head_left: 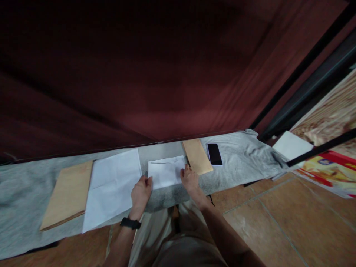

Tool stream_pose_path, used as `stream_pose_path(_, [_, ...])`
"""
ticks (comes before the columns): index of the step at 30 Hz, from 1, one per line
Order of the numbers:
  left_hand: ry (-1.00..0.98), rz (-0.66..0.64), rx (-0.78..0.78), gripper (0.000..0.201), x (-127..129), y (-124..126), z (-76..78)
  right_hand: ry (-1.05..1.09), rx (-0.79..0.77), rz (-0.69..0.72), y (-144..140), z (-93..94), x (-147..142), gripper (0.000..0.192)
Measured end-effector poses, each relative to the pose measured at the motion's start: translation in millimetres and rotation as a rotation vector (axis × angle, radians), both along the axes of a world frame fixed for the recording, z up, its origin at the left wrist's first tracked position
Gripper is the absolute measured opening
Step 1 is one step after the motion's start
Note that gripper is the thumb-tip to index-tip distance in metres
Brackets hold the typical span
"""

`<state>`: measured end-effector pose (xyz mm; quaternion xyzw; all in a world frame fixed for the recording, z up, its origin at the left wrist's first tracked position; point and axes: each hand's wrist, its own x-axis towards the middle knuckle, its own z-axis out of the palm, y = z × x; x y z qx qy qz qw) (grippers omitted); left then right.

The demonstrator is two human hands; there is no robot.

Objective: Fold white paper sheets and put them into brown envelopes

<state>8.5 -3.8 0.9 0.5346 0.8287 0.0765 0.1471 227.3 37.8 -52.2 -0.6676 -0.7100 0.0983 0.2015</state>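
A folded white sheet of paper [164, 175] lies on the grey cloth in front of me, its upper layer slightly lifted along the far edge. My left hand [141, 192], with a black band on the wrist, is closed at the paper's left edge, thumb and finger pinching it. At the right edge, my right hand [190, 179] has its curled fingers closed on the paper. Just beyond that hand is a brown envelope [198, 156]. A larger white sheet [112, 187] with fold creases lies beside my left hand.
A stack of brown envelopes [68, 193] is at the left on the grey cloth [244, 152]. A phone [215, 154] lies to the right of the single envelope. A dark red curtain [167, 92] hangs behind the bench. Black metal bars [303, 63] and a colourful printed box [330, 170] stand at right.
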Motion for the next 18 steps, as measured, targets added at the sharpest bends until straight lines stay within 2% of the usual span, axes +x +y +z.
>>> stream_pose_path(4, [0.079,0.001,-0.032,0.037,6,2,4.7,-0.061,-0.016,-0.096,0,4.2,-9,0.052])
stream_pose_path(7, [0.107,-0.004,-0.039,0.038,10,4,7.1,-0.066,-0.016,-0.075,-1,7.0,-12,0.054])
stream_pose_path(12, [0.136,-0.001,-0.03,0.04,12,7,9.2,-0.079,0.01,-0.041,2,6.4,-15,0.048])
stream_pose_path(18, [0.168,-0.004,-0.03,0.039,13,10,6.4,-0.11,-0.018,0.026,5,3.5,-17,0.046])
